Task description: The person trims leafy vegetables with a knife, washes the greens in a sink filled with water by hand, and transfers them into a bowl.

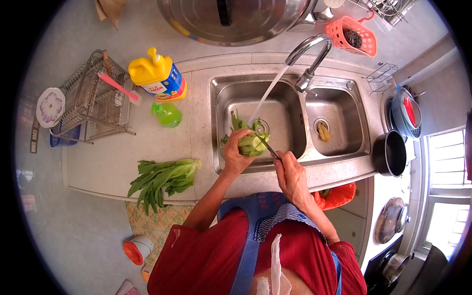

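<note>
My left hand point(237, 156) is wrapped round a head of leafy greens point(253, 146) over the front of the large sink basin point(285, 105), its pale cut base turned toward my right side. In my right hand point(293, 179) is a small knife point(268, 146), and its dark blade lies against the base of the greens. Water point(268, 94) runs from the curved faucet point(309, 73) down beside the leaves. To the left, a second bunch of leafy greens point(167, 181) rests on the counter, with its leaf tips over the front edge.
A yellow detergent jug point(157, 76) and a green pump bottle point(167, 115) stand left of the sink, near a wire dish rack point(93, 98). The small basin point(339, 110) has a yellowish clump point(323, 132) at its drain. A black pot point(389, 153) stands at right.
</note>
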`<state>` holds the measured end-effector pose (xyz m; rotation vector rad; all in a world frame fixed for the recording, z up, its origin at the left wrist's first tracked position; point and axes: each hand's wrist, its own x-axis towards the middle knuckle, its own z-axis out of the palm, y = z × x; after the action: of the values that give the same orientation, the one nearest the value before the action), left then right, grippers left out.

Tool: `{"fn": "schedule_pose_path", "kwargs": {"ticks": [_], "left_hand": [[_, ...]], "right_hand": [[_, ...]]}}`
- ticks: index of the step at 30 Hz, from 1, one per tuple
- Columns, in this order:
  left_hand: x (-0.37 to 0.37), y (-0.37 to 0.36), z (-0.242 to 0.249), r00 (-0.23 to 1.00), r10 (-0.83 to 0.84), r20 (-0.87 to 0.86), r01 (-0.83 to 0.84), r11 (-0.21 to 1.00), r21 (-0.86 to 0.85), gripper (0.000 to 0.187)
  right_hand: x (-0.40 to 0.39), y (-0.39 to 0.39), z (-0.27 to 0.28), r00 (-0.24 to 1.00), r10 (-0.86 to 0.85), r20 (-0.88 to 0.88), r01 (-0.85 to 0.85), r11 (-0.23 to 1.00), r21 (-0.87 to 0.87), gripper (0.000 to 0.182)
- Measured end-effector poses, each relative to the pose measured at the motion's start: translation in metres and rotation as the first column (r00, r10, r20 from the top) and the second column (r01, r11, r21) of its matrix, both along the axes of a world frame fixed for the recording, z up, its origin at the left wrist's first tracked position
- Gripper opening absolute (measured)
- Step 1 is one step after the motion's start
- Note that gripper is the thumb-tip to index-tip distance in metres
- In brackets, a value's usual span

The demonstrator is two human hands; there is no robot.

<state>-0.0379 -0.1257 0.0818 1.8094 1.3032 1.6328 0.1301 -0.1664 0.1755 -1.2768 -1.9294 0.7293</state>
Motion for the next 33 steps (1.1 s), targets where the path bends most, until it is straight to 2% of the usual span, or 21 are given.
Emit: {"fn": "schedule_pose_path", "kwargs": {"ticks": [9,12,16,19,22,24,26,28,29,30,31,33], "left_hand": [[0.001,0.000,0.001,1.000,0.000,0.020,0.001,1.000,-0.018,0.064],[0.000,0.000,0.007,1.000,0.007,-0.028,-0.006,0.999,0.048,0.063],[-0.001,-0.002,0.010,0.999,0.016,-0.040,-0.014,0.998,0.054,0.061],[-0.004,-0.004,0.015,0.995,0.021,-0.099,-0.020,1.000,0.008,0.061],[-0.007,-0.004,0.024,0.984,0.007,-0.179,0.005,0.998,0.063,0.059],[-0.009,-0.003,0.028,0.956,-0.036,-0.292,0.071,0.991,0.110,0.061],[-0.005,-0.002,0.032,0.961,-0.036,-0.276,0.065,0.993,0.097,0.064],[0.001,-0.004,0.031,0.972,-0.023,-0.236,0.034,0.999,0.042,0.076],[0.003,-0.006,0.031,0.972,-0.023,-0.235,0.034,0.998,0.043,0.076],[0.005,-0.007,0.032,0.980,-0.033,-0.195,0.031,0.999,-0.014,0.086],[0.005,-0.008,0.032,0.987,-0.039,-0.155,0.028,0.997,-0.075,0.096],[-0.001,-0.007,0.035,0.978,-0.080,-0.193,0.064,0.994,-0.085,0.103]], "right_hand": [[-0.002,0.001,-0.003,1.000,0.024,-0.010,-0.024,1.000,0.004,0.021],[-0.004,0.001,-0.009,1.000,0.014,0.026,-0.015,1.000,0.027,0.015],[-0.003,0.003,-0.011,0.996,0.050,0.069,-0.047,0.998,-0.047,0.007],[0.001,0.005,0.003,0.989,0.084,0.123,-0.072,0.993,-0.096,0.010],[0.013,0.005,0.012,0.969,0.154,0.194,-0.122,0.979,-0.166,0.011],[0.014,0.003,0.008,0.953,0.196,0.232,-0.151,0.968,-0.199,0.011],[0.006,0.004,-0.010,0.985,0.103,0.141,-0.088,0.990,-0.106,0.011],[-0.005,0.004,-0.034,0.993,0.073,0.096,-0.063,0.993,-0.098,0.011],[-0.009,0.003,-0.047,0.998,0.049,0.033,-0.046,0.996,-0.081,0.012],[-0.012,0.005,-0.050,0.999,0.027,-0.031,-0.029,0.998,-0.064,0.013],[-0.009,0.006,-0.049,0.998,0.061,-0.024,-0.062,0.994,-0.086,0.016],[0.003,0.009,-0.041,0.992,0.119,0.032,-0.115,0.988,-0.107,0.016]]}}
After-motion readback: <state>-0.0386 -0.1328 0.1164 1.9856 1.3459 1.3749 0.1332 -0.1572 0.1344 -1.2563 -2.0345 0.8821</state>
